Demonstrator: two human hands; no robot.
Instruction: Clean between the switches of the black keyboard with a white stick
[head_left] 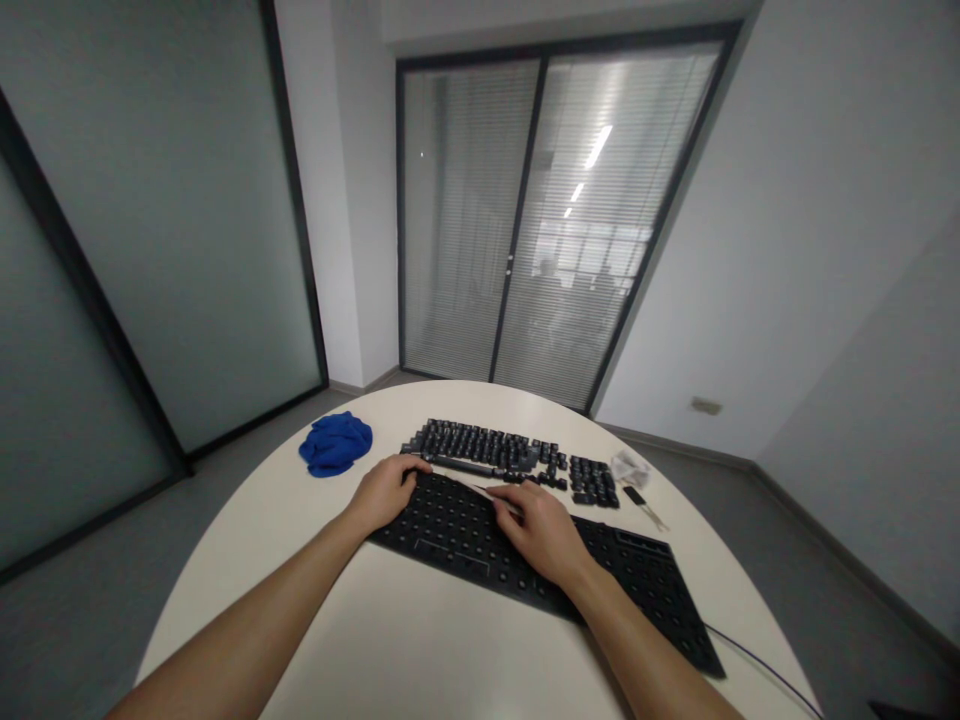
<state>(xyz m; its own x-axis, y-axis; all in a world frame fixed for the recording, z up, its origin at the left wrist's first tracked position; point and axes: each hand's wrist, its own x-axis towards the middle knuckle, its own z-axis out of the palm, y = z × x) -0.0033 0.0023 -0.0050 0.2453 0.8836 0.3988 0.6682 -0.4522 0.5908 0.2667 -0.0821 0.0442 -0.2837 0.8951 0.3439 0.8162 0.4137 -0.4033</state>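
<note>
A black keyboard base [461, 545] with its keycaps off lies slantwise on the table, showing rows of bare key posts. My left hand [386, 492] is closed over its far left corner, the fingers bent round the edge. Over the middle of the base, my right hand [546, 532] pinches a thin pale stick-like tool [480, 488], whose tip points left along the far rows. Its exact kind is too blurred to make out. Just beyond the base, loose black keycaps [480, 446] are laid out in keyboard order, with a number-pad block [592, 482] at their right.
A crumpled blue cloth [336, 443] sits at the far left of the round white table [375, 640]. At the right are a clear plastic bag [631, 468] and a small black-and-light tool [645, 506]. The keyboard's cable [761, 662] runs off the right edge.
</note>
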